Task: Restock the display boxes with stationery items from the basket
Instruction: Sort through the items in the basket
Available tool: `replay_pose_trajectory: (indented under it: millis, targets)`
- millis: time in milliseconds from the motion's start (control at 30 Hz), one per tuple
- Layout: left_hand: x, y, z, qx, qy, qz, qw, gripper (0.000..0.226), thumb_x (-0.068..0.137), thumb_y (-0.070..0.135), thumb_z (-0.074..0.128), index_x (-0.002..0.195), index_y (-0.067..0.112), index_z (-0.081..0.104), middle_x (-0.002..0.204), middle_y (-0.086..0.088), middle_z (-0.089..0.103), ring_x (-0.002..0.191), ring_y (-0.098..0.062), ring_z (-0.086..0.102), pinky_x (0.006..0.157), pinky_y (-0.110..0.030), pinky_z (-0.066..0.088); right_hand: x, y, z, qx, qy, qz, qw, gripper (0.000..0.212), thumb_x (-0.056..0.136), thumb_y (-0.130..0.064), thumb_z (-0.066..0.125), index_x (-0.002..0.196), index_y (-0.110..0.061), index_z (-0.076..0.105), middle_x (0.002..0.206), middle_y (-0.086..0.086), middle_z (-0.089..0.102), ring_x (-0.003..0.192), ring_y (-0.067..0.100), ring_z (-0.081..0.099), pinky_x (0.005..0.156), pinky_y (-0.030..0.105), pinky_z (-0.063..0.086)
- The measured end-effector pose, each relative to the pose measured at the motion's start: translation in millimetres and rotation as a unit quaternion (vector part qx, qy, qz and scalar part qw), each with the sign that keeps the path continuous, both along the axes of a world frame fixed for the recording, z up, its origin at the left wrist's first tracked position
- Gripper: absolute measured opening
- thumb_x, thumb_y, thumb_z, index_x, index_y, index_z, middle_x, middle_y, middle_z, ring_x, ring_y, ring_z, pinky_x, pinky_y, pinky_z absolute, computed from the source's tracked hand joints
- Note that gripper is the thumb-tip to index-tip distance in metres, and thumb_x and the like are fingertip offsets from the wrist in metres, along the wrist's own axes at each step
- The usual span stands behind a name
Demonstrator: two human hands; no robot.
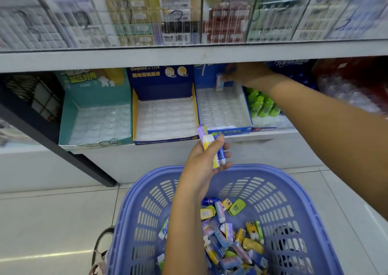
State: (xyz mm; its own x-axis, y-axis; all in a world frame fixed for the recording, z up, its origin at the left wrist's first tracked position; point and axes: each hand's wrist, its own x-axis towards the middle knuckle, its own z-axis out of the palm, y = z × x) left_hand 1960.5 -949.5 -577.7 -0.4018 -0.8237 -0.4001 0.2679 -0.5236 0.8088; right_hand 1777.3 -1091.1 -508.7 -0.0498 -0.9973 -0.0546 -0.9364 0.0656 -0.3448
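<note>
A purple plastic basket (pixel 298 182) at the bottom holds several wrapped erasers (pixel 226 243). My left hand (pixel 204 159) hovers above it and grips a few erasers (pixel 210 146) in yellow, purple and blue wrappers. My right hand (pixel 247 73) reaches under the upper shelf and pinches one pink-and-blue eraser (pixel 220 82) over the back of the blue display box (pixel 222 107). To its left stand a navy-and-yellow display box (pixel 165 115) and a teal display box (pixel 96 119), each showing only a plastic tray.
Green bottles (pixel 262 104) stand right of the blue box, with red packaging (pixel 352 81) beyond. The white upper shelf edge (pixel 147 58) hangs just above my right hand. Clear cases of boxed goods (pixel 178 12) fill the top. A dark post (pixel 52 136) slants at left.
</note>
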Motion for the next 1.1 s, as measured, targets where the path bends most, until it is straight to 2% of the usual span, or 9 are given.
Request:
replay_pose_trajectory:
  millis: [133,233,300,500,733,833,933,967,1100]
  targets:
    - [2.4,3.7,1.3,-0.023,-0.014,-0.007,1.000,0.010,0.092,0.021,0.060,0.101,0.018,0.064,0.081,0.002,0.063,0.069,-0.008,0.060,0.056,-0.018,0.050,11.2,35.0,3.4,-0.079,-0.117,-0.007,0.990,0.012,0.088,-0.024,0.062,0.095,-0.014,0.065,0.097,0.004,0.066,0.084,0.011,0.058,0.082,0.030,0.049]
    - [4.3,4.5,2.1,-0.062,-0.036,-0.029,0.997,0.015,0.093,0.013,0.057,0.105,0.018,0.064,0.072,0.005,0.059,0.060,-0.006,0.055,0.051,-0.017,0.044,20.6,78.0,10.5,0.085,-0.286,0.134,0.945,0.020,0.080,-0.022,0.072,0.100,-0.021,0.070,0.091,-0.002,0.073,0.073,0.004,0.067,0.070,0.018,0.052]
    - [5.9,5.2,2.4,-0.082,-0.046,-0.049,0.994,0.017,0.092,0.011,0.056,0.106,0.018,0.064,0.069,0.006,0.057,0.058,-0.006,0.053,0.050,-0.018,0.042,24.9,97.7,8.7,0.169,-0.293,0.182,0.923,0.026,0.078,-0.021,0.074,0.104,-0.025,0.070,0.096,-0.004,0.073,0.079,0.005,0.068,0.071,0.013,0.050]
    - [10.8,6.4,2.9,-0.125,-0.066,-0.126,0.982,0.019,0.091,0.013,0.058,0.108,0.019,0.064,0.070,0.005,0.057,0.062,-0.007,0.052,0.052,-0.019,0.042,32.0,109.5,5.1,0.155,-0.303,0.187,0.922,0.020,0.077,-0.021,0.075,0.096,-0.024,0.072,0.083,-0.007,0.074,0.073,0.010,0.066,0.072,0.023,0.053]
    - [10.1,1.0,2.3,-0.107,-0.047,-0.013,0.993,0.014,0.095,0.029,0.054,0.094,0.019,0.063,0.072,0.007,0.063,0.059,-0.006,0.050,0.049,-0.017,0.039,24.0,99.8,-1.3,0.110,-0.378,0.122,0.911,0.011,0.081,-0.006,0.069,0.091,-0.008,0.065,0.080,0.010,0.067,0.065,0.012,0.064,0.064,0.018,0.054]
    - [9.4,-4.9,0.8,-0.085,-0.043,0.028,0.995,0.020,0.095,0.030,0.053,0.097,0.015,0.067,0.071,0.007,0.060,0.059,-0.007,0.047,0.047,-0.017,0.036,16.5,91.9,-4.5,0.060,-0.458,0.063,0.885,0.015,0.080,0.002,0.066,0.089,-0.009,0.064,0.079,0.007,0.065,0.066,0.013,0.067,0.064,0.017,0.055]
    - [5.9,-12.5,0.8,-0.062,-0.030,0.054,0.996,0.024,0.095,0.030,0.053,0.105,0.017,0.070,0.072,0.007,0.059,0.057,-0.005,0.045,0.047,-0.016,0.035,0.8,82.8,-2.2,0.042,-0.564,-0.001,0.825,0.022,0.080,0.008,0.061,0.087,-0.012,0.062,0.073,0.001,0.069,0.070,0.013,0.070,0.073,0.021,0.058]
    - [3.4,-16.3,2.1,-0.045,-0.019,0.069,0.996,0.024,0.095,0.031,0.054,0.105,0.016,0.070,0.074,0.006,0.061,0.056,-0.005,0.045,0.046,-0.016,0.035,-3.9,81.3,-2.2,0.050,-0.571,0.000,0.819,0.024,0.080,0.009,0.060,0.087,-0.013,0.061,0.074,0.001,0.070,0.072,0.014,0.070,0.076,0.023,0.058]
    - [-6.8,-35.8,13.0,0.033,0.020,0.093,0.995,0.034,0.090,0.042,0.058,0.098,0.011,0.067,0.082,-0.004,0.071,0.050,-0.006,0.044,0.041,-0.015,0.034,-10.3,82.1,-1.6,0.094,-0.501,0.067,0.858,0.025,0.073,0.011,0.065,0.086,-0.011,0.063,0.079,-0.002,0.071,0.078,0.009,0.068,0.073,0.016,0.053]
